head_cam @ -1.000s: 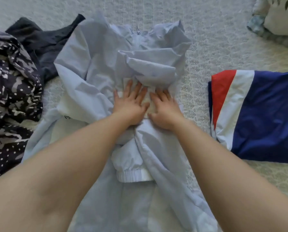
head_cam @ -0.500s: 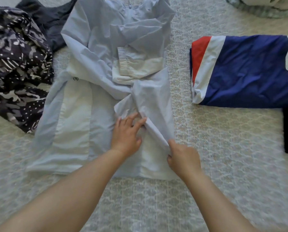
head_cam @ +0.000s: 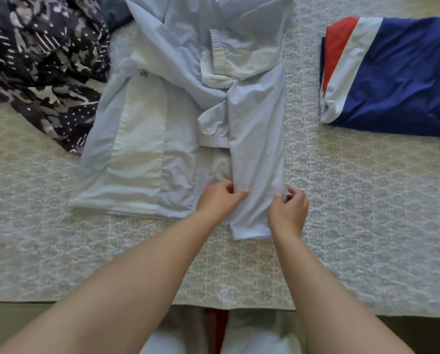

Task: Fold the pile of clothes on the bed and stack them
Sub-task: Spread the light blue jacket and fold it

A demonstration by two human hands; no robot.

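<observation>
Both hands have slid down to the hem: left hand (head_cam: 220, 198) and right hand (head_cam: 289, 209) each pinch the pale blue jacket (head_cam: 147, 139) on the bed (head_cam: 354, 200); slippery fabric beyond the grip could unfold.

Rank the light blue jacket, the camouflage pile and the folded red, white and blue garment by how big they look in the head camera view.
1. light blue jacket, clearly largest.
2 and 3. camouflage pile and red, white and blue garment look alike; both are cut off by the frame edge, so I won't rank them.

bare forearms, no sleeves, light trousers (head_cam: 254, 335)
</observation>
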